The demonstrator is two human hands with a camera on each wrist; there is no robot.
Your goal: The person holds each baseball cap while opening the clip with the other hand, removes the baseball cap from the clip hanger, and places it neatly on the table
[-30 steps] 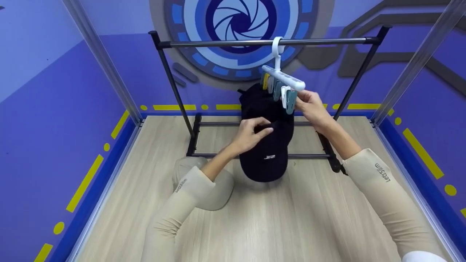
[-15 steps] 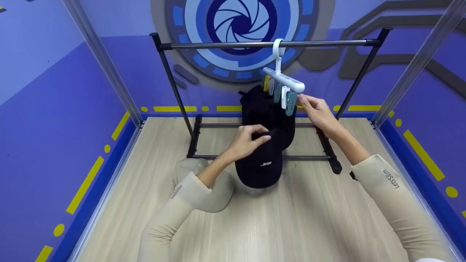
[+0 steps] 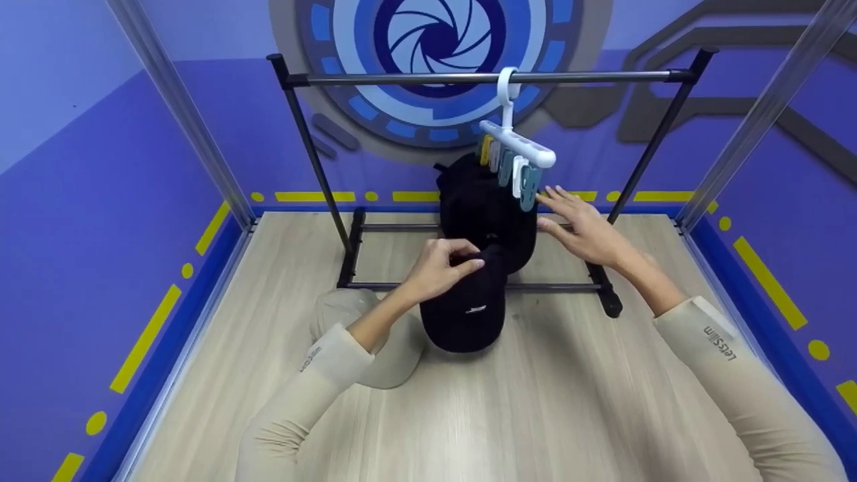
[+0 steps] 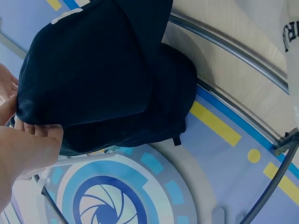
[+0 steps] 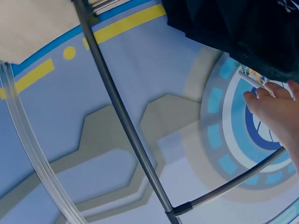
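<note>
My left hand [image 3: 438, 271] pinches the top of a black baseball cap [image 3: 463, 318], whose brim hangs downward with a small white logo. In the left wrist view, fingers [image 4: 44, 133] curl over the edge of this cap [image 4: 93, 60]. Behind it, a second black cap [image 3: 482, 201] hangs below a white clip hanger [image 3: 525, 146] fitted with several clothespins [image 3: 530, 189] in teal, white, grey and yellow. My right hand [image 3: 586, 227] holds nothing; its fingers are spread beside the nearest teal clothespin. The right wrist view also shows this hand [image 5: 275, 112] below dark fabric.
A beige cap [image 3: 395, 355] lies on the wooden tabletop [image 3: 535, 415], partly behind my left forearm. The hanger hooks over the top bar [image 3: 602, 77] of a black metal rack, whose feet [image 3: 612, 304] stand on the table. Patterned blue walls [image 3: 221, 120] enclose the back and sides.
The left hand has drawn the front cap down and toward me, away from the hanging one. My right hand has left the end clothespin, moved slightly down and right, and spread its fingers.
</note>
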